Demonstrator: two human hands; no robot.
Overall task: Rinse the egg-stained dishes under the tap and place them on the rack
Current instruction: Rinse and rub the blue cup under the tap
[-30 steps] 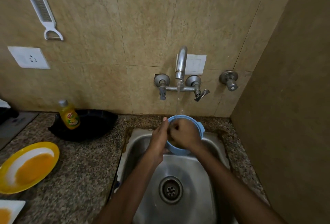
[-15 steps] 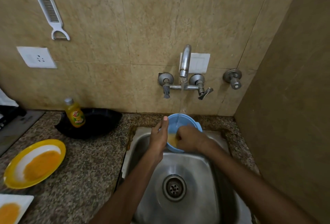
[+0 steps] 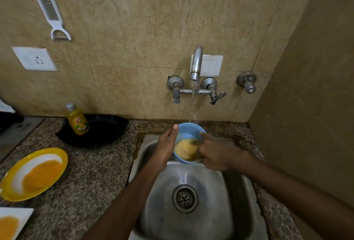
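Observation:
A small blue bowl (image 3: 186,134) with yellow egg water inside is tilted over the steel sink (image 3: 237,186), just under the running tap (image 3: 196,63). My left hand (image 3: 166,146) grips the bowl's left rim, thumb up. My right hand (image 3: 216,153) is at the bowl's right side with fingers reaching inside it. A yellow plate (image 3: 11,178) smeared with egg lies on the counter at the left, and a white plate (image 3: 24,215) with egg shows at the bottom left corner.
A black dish (image 3: 107,130) with a yellow soap bottle (image 3: 77,119) stands on the granite counter behind the plates. A wall rises close on the right. A peeler hangs on the tiled wall (image 3: 49,8). No rack is in view.
The bowl now tips toward me, showing yellow water inside. My right hand has slid from over the bowl to its right side.

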